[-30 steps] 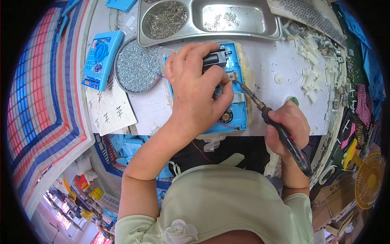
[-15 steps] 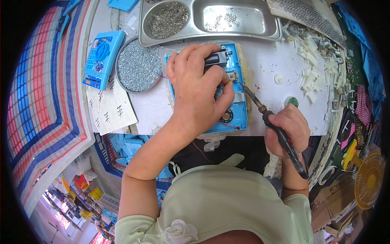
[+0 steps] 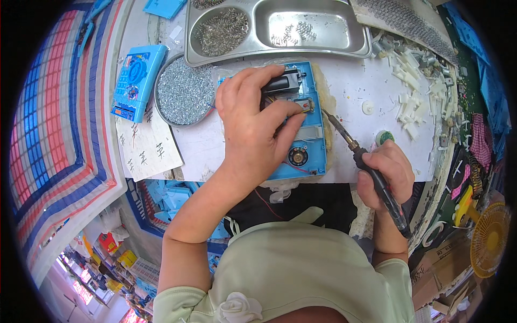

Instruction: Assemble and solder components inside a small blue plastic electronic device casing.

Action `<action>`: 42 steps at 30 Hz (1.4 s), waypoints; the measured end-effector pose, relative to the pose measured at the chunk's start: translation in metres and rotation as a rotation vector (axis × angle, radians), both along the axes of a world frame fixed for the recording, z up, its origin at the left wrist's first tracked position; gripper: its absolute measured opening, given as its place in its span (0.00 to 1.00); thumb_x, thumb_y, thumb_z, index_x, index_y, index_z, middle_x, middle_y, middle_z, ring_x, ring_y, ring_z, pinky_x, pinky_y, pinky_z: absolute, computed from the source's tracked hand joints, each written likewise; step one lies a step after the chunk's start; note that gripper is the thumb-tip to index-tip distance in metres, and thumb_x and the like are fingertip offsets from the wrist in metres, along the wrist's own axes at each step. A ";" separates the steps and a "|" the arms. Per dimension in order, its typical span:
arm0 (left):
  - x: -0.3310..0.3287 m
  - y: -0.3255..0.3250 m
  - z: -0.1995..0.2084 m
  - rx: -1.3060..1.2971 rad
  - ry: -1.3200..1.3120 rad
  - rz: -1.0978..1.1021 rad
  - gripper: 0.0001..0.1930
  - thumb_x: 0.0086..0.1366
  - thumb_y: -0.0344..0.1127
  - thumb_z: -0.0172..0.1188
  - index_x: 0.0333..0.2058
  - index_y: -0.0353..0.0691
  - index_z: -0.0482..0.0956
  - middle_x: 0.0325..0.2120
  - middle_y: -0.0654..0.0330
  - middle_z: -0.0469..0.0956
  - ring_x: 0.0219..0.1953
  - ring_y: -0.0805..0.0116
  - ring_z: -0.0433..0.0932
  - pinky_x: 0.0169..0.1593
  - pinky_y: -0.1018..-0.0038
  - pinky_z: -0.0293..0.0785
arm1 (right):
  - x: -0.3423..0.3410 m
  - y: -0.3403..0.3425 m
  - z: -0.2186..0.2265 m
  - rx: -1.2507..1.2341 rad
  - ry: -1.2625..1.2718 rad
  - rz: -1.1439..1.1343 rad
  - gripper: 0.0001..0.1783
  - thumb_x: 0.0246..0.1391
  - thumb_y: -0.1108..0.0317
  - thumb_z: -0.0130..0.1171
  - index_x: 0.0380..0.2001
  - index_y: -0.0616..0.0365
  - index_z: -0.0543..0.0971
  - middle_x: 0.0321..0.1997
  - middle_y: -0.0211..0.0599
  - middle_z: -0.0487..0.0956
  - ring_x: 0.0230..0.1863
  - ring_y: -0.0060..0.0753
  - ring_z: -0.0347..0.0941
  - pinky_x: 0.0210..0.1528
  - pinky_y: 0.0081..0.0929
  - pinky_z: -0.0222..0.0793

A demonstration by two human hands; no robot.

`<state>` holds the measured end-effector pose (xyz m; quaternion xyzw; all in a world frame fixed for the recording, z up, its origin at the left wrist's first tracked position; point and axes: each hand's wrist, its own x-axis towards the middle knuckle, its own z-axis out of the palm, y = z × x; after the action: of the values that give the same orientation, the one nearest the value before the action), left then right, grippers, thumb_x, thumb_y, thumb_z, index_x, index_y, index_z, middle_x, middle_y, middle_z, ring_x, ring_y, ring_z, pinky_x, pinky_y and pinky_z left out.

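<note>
A blue plastic casing [image 3: 318, 145] lies open on the table, with a black battery-like block [image 3: 280, 84], a small switch [image 3: 305, 104] and a round speaker [image 3: 298, 156] inside. My left hand [image 3: 252, 113] rests over its left half. Thumb and forefinger are closed in a pinch beside the switch, on a thin wire mostly hidden by the fingertips. My right hand [image 3: 389, 171] is wrapped round the black handle of a soldering iron [image 3: 371, 175]. The iron's tip points at the casing's right edge, a little apart from the switch.
Behind the casing stands a metal tray [image 3: 258, 56] of springs. To the left are a round dish of screws [image 3: 186, 91], a printed blue casing [image 3: 138, 81] and a paper sheet [image 3: 148, 151]. White plastic pieces [image 3: 409, 107] lie right, near a green-and-white solder reel [image 3: 384, 137].
The iron's tip has drawn back slightly right from the switch area. My left hand has shifted a little left, uncovering more of the speaker.
</note>
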<state>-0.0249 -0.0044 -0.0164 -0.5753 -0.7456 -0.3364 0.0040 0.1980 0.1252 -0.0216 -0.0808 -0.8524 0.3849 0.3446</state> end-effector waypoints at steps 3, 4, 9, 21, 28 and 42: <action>0.001 -0.001 0.002 0.062 0.034 0.027 0.10 0.51 0.28 0.74 0.34 0.44 0.86 0.48 0.57 0.79 0.52 0.54 0.73 0.57 0.64 0.62 | -0.003 0.001 -0.007 -0.011 0.091 -0.057 0.14 0.47 0.75 0.68 0.40 0.64 0.81 0.20 0.34 0.74 0.17 0.32 0.64 0.21 0.28 0.55; 0.000 0.000 0.002 0.073 0.067 0.016 0.10 0.51 0.28 0.74 0.34 0.45 0.86 0.45 0.59 0.80 0.48 0.57 0.75 0.55 0.65 0.63 | -0.004 0.002 -0.007 -0.012 0.100 -0.061 0.14 0.47 0.75 0.68 0.40 0.64 0.81 0.20 0.35 0.74 0.17 0.32 0.63 0.21 0.29 0.55; -0.004 0.007 0.003 0.073 0.170 -0.017 0.11 0.51 0.28 0.74 0.35 0.46 0.86 0.33 0.68 0.82 0.38 0.66 0.77 0.48 0.67 0.61 | -0.009 0.005 -0.009 -0.001 0.122 -0.068 0.14 0.47 0.75 0.68 0.39 0.65 0.81 0.21 0.35 0.74 0.17 0.32 0.63 0.21 0.29 0.55; -0.001 0.011 -0.001 0.036 0.293 -0.031 0.12 0.49 0.29 0.73 0.33 0.49 0.84 0.31 0.71 0.81 0.37 0.67 0.75 0.49 0.63 0.58 | -0.017 0.007 -0.004 0.020 0.042 -0.048 0.16 0.43 0.75 0.69 0.39 0.60 0.82 0.20 0.33 0.74 0.18 0.35 0.66 0.22 0.30 0.58; 0.000 0.012 0.001 0.009 0.300 -0.020 0.12 0.48 0.29 0.73 0.32 0.50 0.83 0.29 0.71 0.79 0.37 0.67 0.75 0.49 0.63 0.57 | -0.021 0.006 -0.003 0.000 0.026 -0.044 0.16 0.43 0.75 0.69 0.40 0.58 0.82 0.21 0.31 0.75 0.19 0.35 0.66 0.22 0.31 0.59; -0.001 0.014 -0.008 0.072 0.299 -0.025 0.08 0.49 0.33 0.70 0.30 0.47 0.82 0.29 0.70 0.75 0.37 0.68 0.74 0.49 0.60 0.55 | -0.023 0.007 -0.005 0.014 0.023 -0.029 0.16 0.45 0.74 0.69 0.41 0.58 0.81 0.22 0.32 0.75 0.19 0.34 0.65 0.21 0.30 0.59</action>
<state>-0.0262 0.0091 -0.0244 -0.6277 -0.7169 -0.2736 0.1313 0.1751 0.1323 -0.0263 -0.0860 -0.8499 0.3747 0.3604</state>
